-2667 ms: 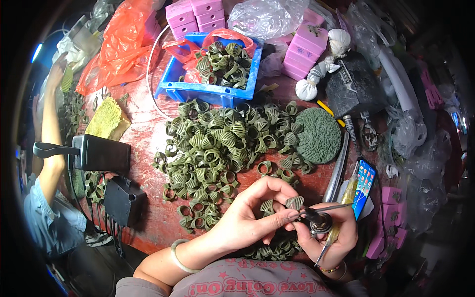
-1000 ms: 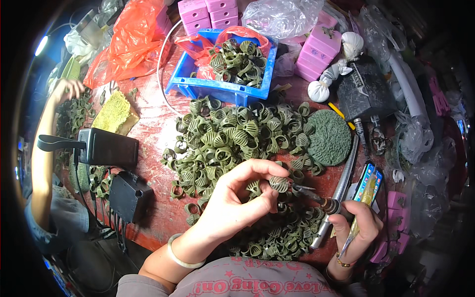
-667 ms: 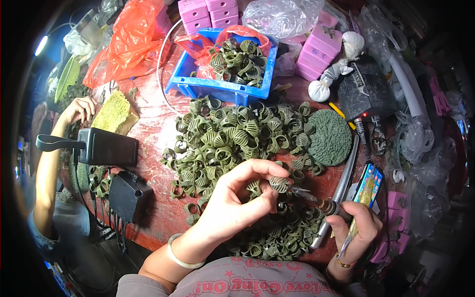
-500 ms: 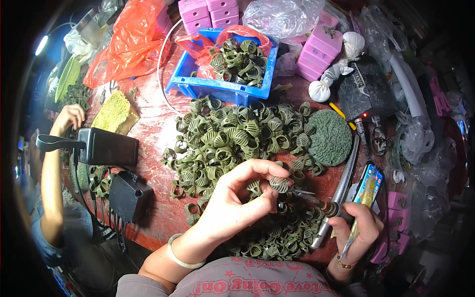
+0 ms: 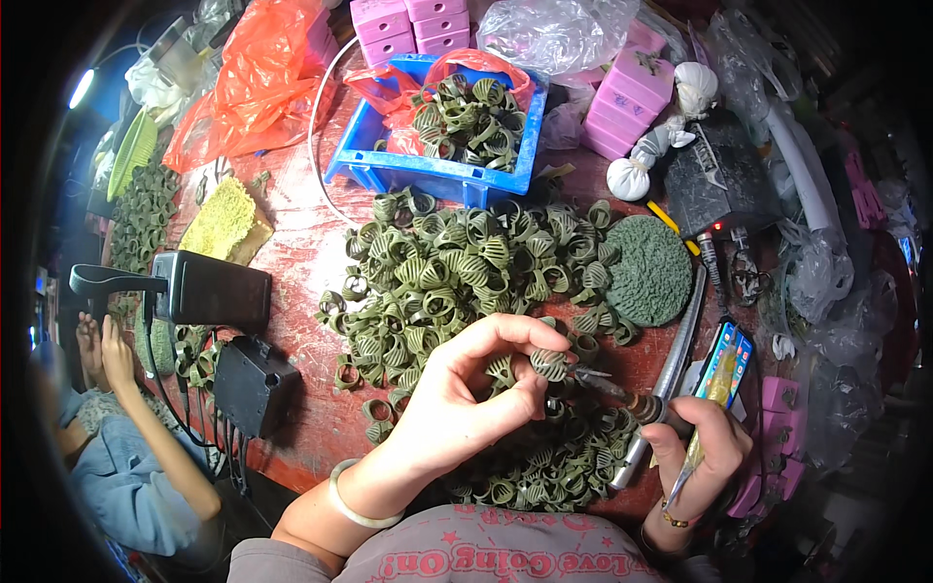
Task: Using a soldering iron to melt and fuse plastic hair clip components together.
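My left hand [image 5: 462,394] pinches a striped green wax ring [image 5: 549,365] between thumb and fingertips, above a heap of similar rings [image 5: 457,267]. In my right hand [image 5: 708,442] is a pen-shaped tool [image 5: 643,405] like a soldering iron, its thin metal tip at or close to the held ring; contact cannot be made out. A slim yellowish, pointed tool [image 5: 694,459] also lies within the right hand's grip. More rings [image 5: 554,476] lie below my hands, near my shirt.
Beyond the heap stands a blue bin [image 5: 428,180] with rings. At right are a round green textured pad [image 5: 649,270], a tapered metal rod [image 5: 671,374], a phone [image 5: 724,355] and a black box [image 5: 719,175]. Black devices [image 5: 255,387] with cables and a co-worker's hands [image 5: 105,350] are left.
The co-worker at left has drawn a hand back from the far green pile, and both their hands are now close together. My own hands and the ring have barely moved.
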The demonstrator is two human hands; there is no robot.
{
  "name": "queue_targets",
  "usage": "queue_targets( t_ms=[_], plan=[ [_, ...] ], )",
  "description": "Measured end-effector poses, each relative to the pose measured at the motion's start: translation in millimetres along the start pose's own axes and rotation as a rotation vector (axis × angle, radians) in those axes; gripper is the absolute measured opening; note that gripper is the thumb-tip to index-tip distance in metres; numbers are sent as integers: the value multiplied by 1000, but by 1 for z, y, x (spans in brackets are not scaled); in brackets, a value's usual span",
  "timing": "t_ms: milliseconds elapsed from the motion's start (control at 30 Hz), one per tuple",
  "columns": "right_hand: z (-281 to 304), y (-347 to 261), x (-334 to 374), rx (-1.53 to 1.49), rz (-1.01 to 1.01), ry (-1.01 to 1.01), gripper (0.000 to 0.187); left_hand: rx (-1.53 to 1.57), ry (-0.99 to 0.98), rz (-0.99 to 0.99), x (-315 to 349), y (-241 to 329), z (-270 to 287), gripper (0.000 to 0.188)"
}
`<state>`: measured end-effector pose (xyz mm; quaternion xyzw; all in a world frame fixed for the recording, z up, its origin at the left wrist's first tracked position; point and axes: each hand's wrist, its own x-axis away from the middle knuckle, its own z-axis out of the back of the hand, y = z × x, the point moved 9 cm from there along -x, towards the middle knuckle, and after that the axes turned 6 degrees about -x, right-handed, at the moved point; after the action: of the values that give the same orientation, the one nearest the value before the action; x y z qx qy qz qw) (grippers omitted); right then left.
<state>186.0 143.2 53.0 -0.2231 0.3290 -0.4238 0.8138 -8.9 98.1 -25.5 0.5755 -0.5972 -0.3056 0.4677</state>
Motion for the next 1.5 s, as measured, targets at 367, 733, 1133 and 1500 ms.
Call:
queue_targets(
  t_ms=[367,733,1133,1500],
  plan=[
    [2,2,-2,-110,-27,-33,46,18,14,24,-1,0,-1,28],
    [-38,16,19,-758,-326,-81,32,-365,-247,-249,6,4,-42,32],
    [-37,12,17,-737,-339,-127,26,-366,-263,-204,6,-1,-43,33],
    [-35,13,17,-666,-341,-92,21,-342,-173,-69,5,-3,-36,33]
  ],
)
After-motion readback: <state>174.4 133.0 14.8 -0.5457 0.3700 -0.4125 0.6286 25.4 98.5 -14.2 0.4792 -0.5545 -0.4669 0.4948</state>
